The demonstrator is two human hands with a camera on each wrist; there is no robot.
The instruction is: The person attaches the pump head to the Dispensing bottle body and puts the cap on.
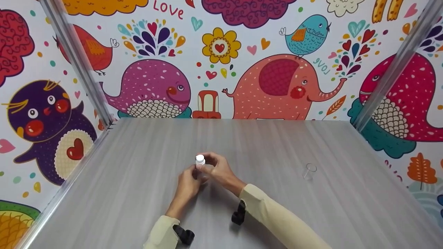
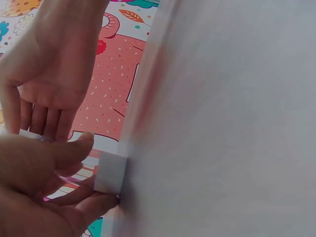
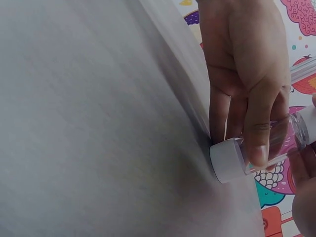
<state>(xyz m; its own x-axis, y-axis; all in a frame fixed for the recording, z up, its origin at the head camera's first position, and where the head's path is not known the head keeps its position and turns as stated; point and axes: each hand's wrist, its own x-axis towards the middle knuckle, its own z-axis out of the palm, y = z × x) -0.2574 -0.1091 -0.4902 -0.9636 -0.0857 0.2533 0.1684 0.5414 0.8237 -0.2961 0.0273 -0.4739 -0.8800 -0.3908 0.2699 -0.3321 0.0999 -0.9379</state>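
Observation:
Both hands hold a small clear bottle (image 3: 286,141) with a white piece at each end, over the middle of the table. My left hand (image 1: 188,183) grips its lower part, thumb and fingers on opposite sides. The lower white end (image 3: 228,160) comes close to the tabletop. In the head view my right hand (image 1: 220,170) wraps its fingers and thumb around the white top (image 1: 200,159), which points up. That top is cut by the edge in the right wrist view, beside a ringed clear neck. Fingers hide much of the bottle in the head view.
A clear open-topped cup (image 1: 309,172) stands to the right on the grey wood-grain table (image 1: 138,155). Walls printed with cartoon animals (image 1: 273,90) rise at the back and sides. Metal posts (image 1: 78,62) stand at the back corners. Each sleeve carries a black wrist mount (image 1: 238,213).

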